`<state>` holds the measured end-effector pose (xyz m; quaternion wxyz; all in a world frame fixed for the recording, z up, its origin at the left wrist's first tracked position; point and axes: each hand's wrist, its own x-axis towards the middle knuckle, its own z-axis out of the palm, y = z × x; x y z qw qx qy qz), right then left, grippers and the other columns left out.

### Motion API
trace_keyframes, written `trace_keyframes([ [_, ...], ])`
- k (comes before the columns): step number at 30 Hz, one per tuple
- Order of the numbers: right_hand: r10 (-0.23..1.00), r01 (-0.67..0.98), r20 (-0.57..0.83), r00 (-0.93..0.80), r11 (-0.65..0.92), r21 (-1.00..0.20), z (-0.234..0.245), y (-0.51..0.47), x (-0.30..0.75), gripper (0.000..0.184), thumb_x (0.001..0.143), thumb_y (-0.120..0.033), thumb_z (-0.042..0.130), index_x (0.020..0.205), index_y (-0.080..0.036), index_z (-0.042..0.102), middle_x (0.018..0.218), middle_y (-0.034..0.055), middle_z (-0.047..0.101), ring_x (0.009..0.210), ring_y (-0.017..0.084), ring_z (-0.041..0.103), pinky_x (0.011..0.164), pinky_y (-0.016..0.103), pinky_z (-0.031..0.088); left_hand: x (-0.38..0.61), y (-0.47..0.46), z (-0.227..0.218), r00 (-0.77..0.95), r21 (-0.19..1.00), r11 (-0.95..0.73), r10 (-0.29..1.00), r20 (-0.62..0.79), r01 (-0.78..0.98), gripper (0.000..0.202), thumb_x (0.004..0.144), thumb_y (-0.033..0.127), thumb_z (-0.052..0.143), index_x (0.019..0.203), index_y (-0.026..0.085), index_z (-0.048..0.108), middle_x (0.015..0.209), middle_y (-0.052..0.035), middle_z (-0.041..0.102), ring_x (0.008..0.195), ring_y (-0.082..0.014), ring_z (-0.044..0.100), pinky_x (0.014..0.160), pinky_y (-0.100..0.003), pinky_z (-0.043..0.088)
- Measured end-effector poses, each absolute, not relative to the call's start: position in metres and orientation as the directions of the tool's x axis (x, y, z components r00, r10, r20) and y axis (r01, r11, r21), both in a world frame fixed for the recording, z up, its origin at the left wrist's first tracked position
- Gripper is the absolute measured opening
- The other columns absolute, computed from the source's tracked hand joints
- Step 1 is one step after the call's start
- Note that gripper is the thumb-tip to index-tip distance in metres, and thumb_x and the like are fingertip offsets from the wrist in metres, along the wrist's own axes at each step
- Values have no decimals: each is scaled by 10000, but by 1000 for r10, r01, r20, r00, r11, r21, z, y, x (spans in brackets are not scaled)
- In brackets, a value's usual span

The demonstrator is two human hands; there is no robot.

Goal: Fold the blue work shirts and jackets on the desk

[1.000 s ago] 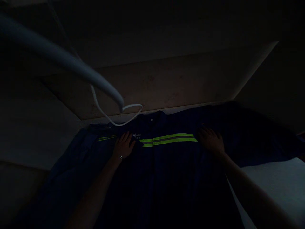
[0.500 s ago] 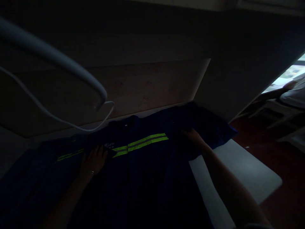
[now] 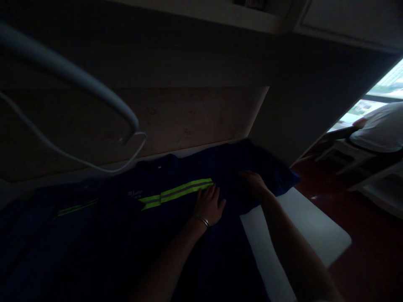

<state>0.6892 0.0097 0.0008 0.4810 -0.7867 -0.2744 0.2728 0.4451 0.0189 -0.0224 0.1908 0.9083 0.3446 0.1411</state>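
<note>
A dark blue work jacket [image 3: 132, 235] with a yellow-green reflective stripe [image 3: 176, 193] lies spread flat on a white table [image 3: 302, 235] in dim light. My left hand [image 3: 209, 205], with a bracelet at the wrist, rests flat on the jacket's chest just right of the stripe, fingers stretched out. My right hand [image 3: 255, 183] lies on the jacket's right shoulder or sleeve [image 3: 277, 174] near the table's far right; its fingers are partly lost in the dark cloth.
A pale curved arm [image 3: 78, 86] with a white cord [image 3: 63, 153] hangs over the left of the jacket. A wall stands behind the table. At the far right a person in white [image 3: 378, 128] sits by a bright window, above a dark red floor [image 3: 371, 235].
My left hand has slid from the left of the chest across to the right end of the stripe. The right hand stays on the sleeve. The view has turned rightward.
</note>
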Motion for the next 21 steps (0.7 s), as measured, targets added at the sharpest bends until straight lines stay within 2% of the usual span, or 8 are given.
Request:
trace_keyframes([
  [3, 734, 470, 64, 676, -363, -804, 23, 17, 666, 438, 832, -454, 629, 1125, -135, 690, 1002, 92, 731, 907, 234, 686, 770, 307, 529, 448, 18, -38, 712, 408, -690, 691, 124, 598, 643, 969, 538, 247, 1448, 144, 420, 1566, -131, 361, 1466, -276, 271, 1213, -587, 126],
  [5, 846, 721, 192, 496, -279, -634, 44, 23, 636, 379, 901, -451, 535, 1089, -169, 705, 995, 84, 736, 900, 231, 686, 786, 302, 505, 447, 18, -41, 710, 398, -702, 687, 155, 591, 637, 971, 534, 239, 1444, 151, 424, 1557, -131, 378, 1460, -275, 281, 1215, -581, 119],
  [9, 985, 966, 112, 134, -104, -236, 76, 33, 558, 321, 961, -347, 436, 1102, -220, 695, 1015, 108, 739, 906, 259, 696, 775, 332, 495, 443, 12, -36, 706, 410, -702, 687, 173, 582, 548, 979, 450, 278, 1389, 160, 498, 1485, -138, 479, 1423, -287, 342, 1212, -572, 148],
  [11, 998, 990, 25, 55, -51, -128, 77, 37, 523, 305, 943, -263, 435, 1084, -196, 698, 993, 139, 738, 889, 286, 706, 752, 359, 508, 438, 5, -32, 721, 417, -701, 679, 139, 579, 497, 973, 397, 313, 1348, 169, 547, 1415, -143, 550, 1385, -296, 396, 1205, -557, 190],
  [14, 999, 995, -49, -11, 6, -97, 62, 43, 487, 276, 894, -170, 457, 995, -153, 714, 948, 171, 735, 868, 311, 715, 728, 382, 527, 423, -10, -23, 760, 436, -700, 648, 53, 566, 461, 951, 334, 367, 1339, 182, 563, 1354, -146, 599, 1329, -305, 467, 1176, -537, 281],
  [16, 995, 991, -91, -42, 30, -131, 47, 45, 475, 276, 892, -170, 473, 1038, -151, 706, 976, 176, 732, 887, 313, 715, 734, 389, 534, 407, -23, -15, 777, 466, -695, 629, 25, 548, 470, 942, 327, 398, 1373, 197, 533, 1375, -134, 586, 1315, -299, 488, 1165, -521, 320],
  [19, 976, 958, -156, -154, 108, -265, 32, 42, 473, 327, 919, -274, 516, 1197, -171, 652, 1053, 147, 726, 949, 290, 705, 779, 377, 537, 373, -46, -1, 791, 489, -681, 611, -31, 545, 538, 937, 377, 433, 1442, 195, 450, 1498, -120, 468, 1374, -299, 435, 1168, -505, 341],
  [21, 969, 911, -72, -235, 194, -364, 27, 32, 479, 392, 946, -342, 508, 1290, -177, 597, 1157, 125, 699, 1043, 251, 674, 874, 353, 518, 342, -62, 2, 791, 460, -679, 605, -90, 572, 573, 938, 419, 437, 1473, 217, 408, 1558, -91, 373, 1415, -299, 381, 1162, -503, 363],
])
